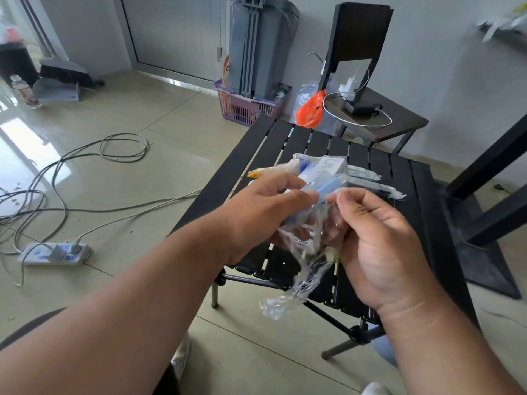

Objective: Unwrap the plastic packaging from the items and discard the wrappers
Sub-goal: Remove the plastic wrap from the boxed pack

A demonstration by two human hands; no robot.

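Over the black slatted table (405, 178), my left hand (265, 212) grips a small blue and white item (328, 178) still partly covered in clear plastic. My right hand (373, 238) pinches the loose clear wrapper (299, 275), which stretches from the item and hangs down in a crumpled strand below both hands. More wrapped items lie on the table beyond my hands: one with a yellow tip (273, 171) at the left and two long white-wrapped ones (368, 181) at the right.
A side table (399, 115) with a charger and white cable stands behind, an orange bag (310, 109) hanging beside it. A purple basket (248, 106) and grey bin sit at the back. Cables and a power strip (54, 253) lie on the tiled floor left.
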